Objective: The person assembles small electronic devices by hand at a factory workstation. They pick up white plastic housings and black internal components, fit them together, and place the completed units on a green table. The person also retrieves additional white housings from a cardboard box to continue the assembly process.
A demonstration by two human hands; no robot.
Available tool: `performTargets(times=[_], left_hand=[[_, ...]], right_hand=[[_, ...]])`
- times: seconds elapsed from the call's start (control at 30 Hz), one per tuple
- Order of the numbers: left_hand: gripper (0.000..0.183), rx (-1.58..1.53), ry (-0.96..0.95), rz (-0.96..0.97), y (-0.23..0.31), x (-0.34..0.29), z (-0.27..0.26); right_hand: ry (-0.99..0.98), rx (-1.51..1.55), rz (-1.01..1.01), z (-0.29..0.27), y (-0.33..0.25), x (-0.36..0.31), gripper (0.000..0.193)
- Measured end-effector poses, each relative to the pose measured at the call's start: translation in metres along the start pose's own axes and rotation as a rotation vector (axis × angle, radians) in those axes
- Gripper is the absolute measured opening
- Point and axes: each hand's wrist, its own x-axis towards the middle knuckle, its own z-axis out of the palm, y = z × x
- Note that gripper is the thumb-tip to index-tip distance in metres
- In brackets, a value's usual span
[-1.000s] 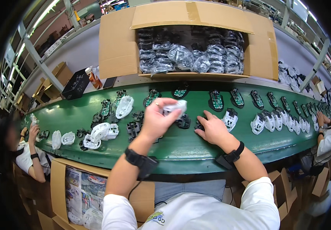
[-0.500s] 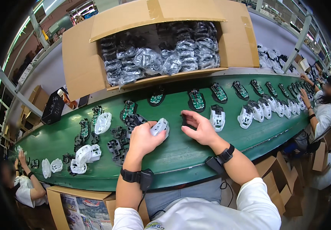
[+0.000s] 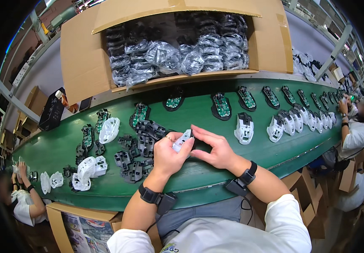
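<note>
My left hand (image 3: 167, 155) grips a white plastic mouse shell (image 3: 182, 141) above the green belt. My right hand (image 3: 216, 148) meets the shell's right end, fingertips and thumb closed around a small black plastic piece (image 3: 192, 140) that lies against the shell, mostly hidden. Just left of my left hand is a pile of dark grey plastic mouse parts (image 3: 147, 141). Beyond my hands, mouse bases with green circuit boards (image 3: 221, 106) form a row. A white shell with a black top part (image 3: 244, 128) lies right of my right hand.
A large open carton (image 3: 177, 78) filled with plastic-wrapped dark parts stands behind the green belt (image 3: 207, 185). More white shells lie at the left (image 3: 90, 170) and in a row at the right (image 3: 293, 120). One co-worker (image 3: 356, 135) sits far right, another (image 3: 26, 202) far left.
My right hand has moved left with the black piece, up against the shell. The shell in my left hand has shifted slightly right and tilted. The view has also shifted a little.
</note>
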Motion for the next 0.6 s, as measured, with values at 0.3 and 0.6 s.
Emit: performTargets(times=[0.3,0.6], left_hand=[[0.035,0.100,0.108,0.439,0.011,-0.008,0.006],[0.016,-0.069,0.052,0.610,0.004,0.008,-0.014]], right_hand=[[-0.065,0.460,0.286,0.005,-0.005,-0.010,0.055],[0.211,0.075,-0.173,0.000,-0.022,-0.005,0.039]])
